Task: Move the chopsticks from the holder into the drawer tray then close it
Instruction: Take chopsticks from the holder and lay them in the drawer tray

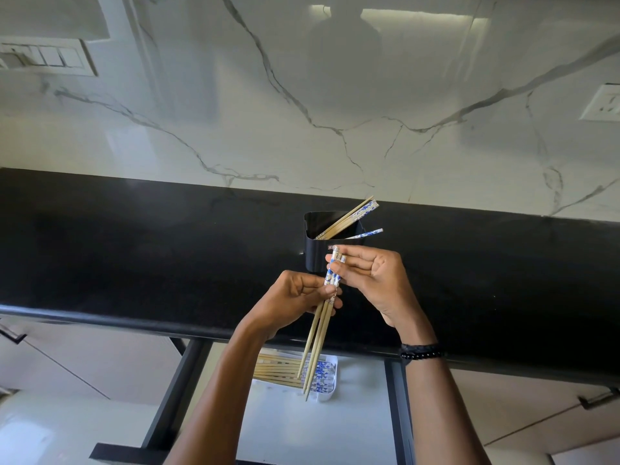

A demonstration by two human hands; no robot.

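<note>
Chopsticks [320, 325] pinched in both grips, left hand [295, 298] below right hand [372, 280].

Home kitchen, glossy black stone counter [134, 250] against a white marble-veined backsplash [302, 112], wall switch panel [47, 57] and socket [602, 102], pale cabinet fronts with bar handles below, open drawer [302, 427] holding a white tray of chopsticks [295, 372]

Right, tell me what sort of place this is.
Most likely a home kitchen. A glossy black stone countertop runs under a white marble-veined backsplash, a drawer stands open below it holding a white plastic tray of chopsticks, and a black rectangular holder with more chopsticks sits on the counter.
</note>
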